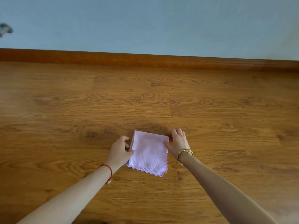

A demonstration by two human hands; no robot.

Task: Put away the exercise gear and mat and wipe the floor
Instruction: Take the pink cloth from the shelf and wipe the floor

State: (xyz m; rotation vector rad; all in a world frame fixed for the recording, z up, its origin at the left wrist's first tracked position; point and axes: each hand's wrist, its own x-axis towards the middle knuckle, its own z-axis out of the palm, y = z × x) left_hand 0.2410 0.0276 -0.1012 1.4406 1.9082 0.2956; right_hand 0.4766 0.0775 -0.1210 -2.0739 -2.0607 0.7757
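- The left hand (120,149) holds the left, folded side of a lilac cloth (149,153) of woven, waffle-textured fabric. Its thumb lies on top of the cloth and its fingers (125,139) are curled in at the fold.
- The right hand (178,142) holds the cloth's far right corner. Its thumb rests flat on the upper face near the right edge, and its fingers bend down over the corner towards the floor.
- Neither hand is spread wide; both are partly closed around the fabric, one on each side, with the cloth between them.
- The lilac cloth is folded into a rough square of several layers. It lies flat on the brown wood-grain plank floor (145,97), with zigzag-cut edges showing along its near and right sides.
- The cloth sits in the lower middle of the view, well apart from the brown wooden skirting board (145,59) at the foot of the pale blue wall (145,25).
- A thin red string bracelet (108,167) with a gold bead circles the left wrist. Gold bangles (185,155) circle the right wrist.
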